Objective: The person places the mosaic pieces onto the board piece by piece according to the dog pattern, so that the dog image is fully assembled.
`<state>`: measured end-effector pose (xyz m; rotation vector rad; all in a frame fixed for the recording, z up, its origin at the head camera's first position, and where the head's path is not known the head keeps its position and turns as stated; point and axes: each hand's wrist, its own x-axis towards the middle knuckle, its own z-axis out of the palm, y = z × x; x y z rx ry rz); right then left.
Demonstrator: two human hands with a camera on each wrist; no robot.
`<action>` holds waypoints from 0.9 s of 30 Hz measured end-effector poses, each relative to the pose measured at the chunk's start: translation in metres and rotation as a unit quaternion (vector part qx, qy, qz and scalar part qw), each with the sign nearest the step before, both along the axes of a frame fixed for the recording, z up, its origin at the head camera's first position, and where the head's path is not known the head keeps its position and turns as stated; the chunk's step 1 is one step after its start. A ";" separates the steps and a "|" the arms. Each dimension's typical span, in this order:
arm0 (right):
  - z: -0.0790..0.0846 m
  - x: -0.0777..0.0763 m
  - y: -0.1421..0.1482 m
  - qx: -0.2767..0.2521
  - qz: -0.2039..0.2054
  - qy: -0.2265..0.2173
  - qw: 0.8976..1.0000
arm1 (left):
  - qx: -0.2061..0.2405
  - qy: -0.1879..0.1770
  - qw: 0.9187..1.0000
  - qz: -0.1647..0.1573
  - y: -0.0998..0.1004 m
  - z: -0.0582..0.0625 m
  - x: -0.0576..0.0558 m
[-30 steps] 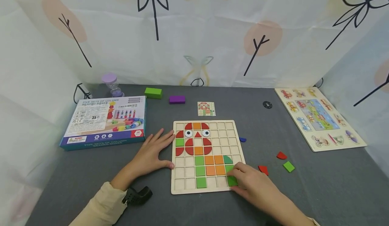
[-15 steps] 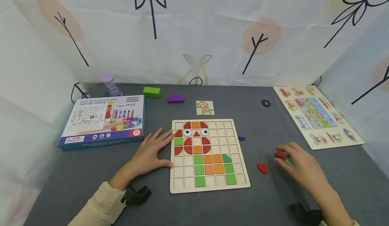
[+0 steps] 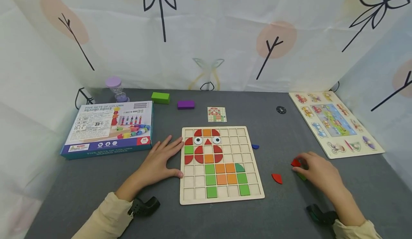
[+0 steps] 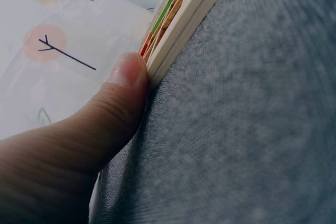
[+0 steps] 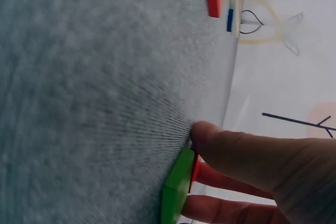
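Observation:
A square wooden grid board [image 3: 255, 192] holds red, orange and green pieces, with two eye pieces near its top. Along the board's left side, my left hand [image 3: 162, 160] lies with spread, mostly straight fingers, its thumb touching the edge in the left wrist view. Off to the right of the board, the thumb and index finger of my right hand [image 3: 317, 169] pinch a red quarter-circle piece [image 3: 294, 162] at the tabletop. Right under these fingers lies a green square piece [image 5: 177, 184], partly hidden in the head view. Another red quarter-circle piece [image 3: 277, 178] lies between board and hand.
A blue piece [image 3: 255, 147] lies at the board's right edge. Behind the board are a small pattern card [image 3: 217, 114], a purple block [image 3: 185, 104] and a green block [image 3: 160, 98]. A boxed toy [image 3: 109, 128] and an hourglass [image 3: 117, 89] stand left; a picture board [image 3: 336, 124] lies right.
My right hand has left the green squares at the board's lower right, moved right to the loose pieces, and closed its fingertips on a red one. My left hand stays put.

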<state>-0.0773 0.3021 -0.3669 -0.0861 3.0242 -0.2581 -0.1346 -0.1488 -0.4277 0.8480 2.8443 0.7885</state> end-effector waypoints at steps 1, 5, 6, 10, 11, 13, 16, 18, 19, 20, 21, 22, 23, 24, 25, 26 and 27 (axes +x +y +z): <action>-0.001 -0.001 -0.001 0.002 -0.001 -0.004 1.000 | 0.000 0.000 1.000 0.000 0.000 0.000 0.000; -0.002 -0.004 -0.005 0.015 0.004 0.001 1.000 | -0.002 0.000 1.000 -0.001 0.000 0.000 0.000; -0.002 -0.004 -0.006 0.017 0.011 0.005 1.000 | -0.002 -0.001 1.000 -0.001 0.000 0.000 0.000; -0.002 -0.006 -0.011 0.025 0.050 0.027 0.998 | -0.001 0.000 1.000 0.000 0.000 0.000 0.000; -0.002 -0.006 -0.012 0.025 0.058 0.032 0.998 | -0.001 0.000 1.000 0.000 0.000 -0.001 0.000; -0.001 -0.006 -0.014 0.022 0.062 0.034 0.997 | 0.000 -0.001 1.000 -0.001 0.000 -0.001 0.000; 0.001 -0.008 -0.017 0.016 0.035 0.027 0.999 | -0.001 -0.002 1.000 0.000 0.000 -0.001 0.000; 0.001 -0.009 -0.019 0.019 0.007 0.013 1.000 | -0.001 -0.003 1.000 0.000 0.000 -0.001 0.000; 0.000 -0.009 -0.020 0.022 -0.004 0.007 1.000 | 0.000 -0.004 1.000 0.000 0.000 -0.001 0.000; 0.000 -0.010 -0.021 0.027 -0.012 0.002 1.000 | -0.001 -0.004 1.000 0.001 0.000 0.000 0.000; -0.001 -0.010 -0.022 0.032 -0.017 -0.003 0.999 | -0.001 -0.003 1.000 0.001 0.001 0.000 0.000; -0.002 -0.011 -0.022 0.036 -0.019 -0.005 0.999 | -0.001 -0.003 1.000 0.001 0.000 0.000 0.000; -0.003 -0.012 -0.023 0.039 -0.018 -0.006 0.999 | -0.001 -0.003 1.000 0.001 0.000 0.000 0.000; -0.004 -0.012 -0.024 0.041 -0.015 -0.005 0.999 | -0.001 -0.003 1.000 0.001 0.000 0.000 0.000; -0.004 -0.013 -0.026 0.041 -0.010 -0.001 0.999 | -0.002 -0.003 1.000 0.001 0.000 0.000 0.000; -0.004 -0.014 -0.027 0.041 -0.004 0.004 0.999 | -0.002 -0.003 1.000 0.001 0.000 0.000 0.000; -0.004 -0.014 -0.030 0.040 0.003 0.010 0.999 | -0.003 -0.004 1.000 0.001 0.000 0.000 0.000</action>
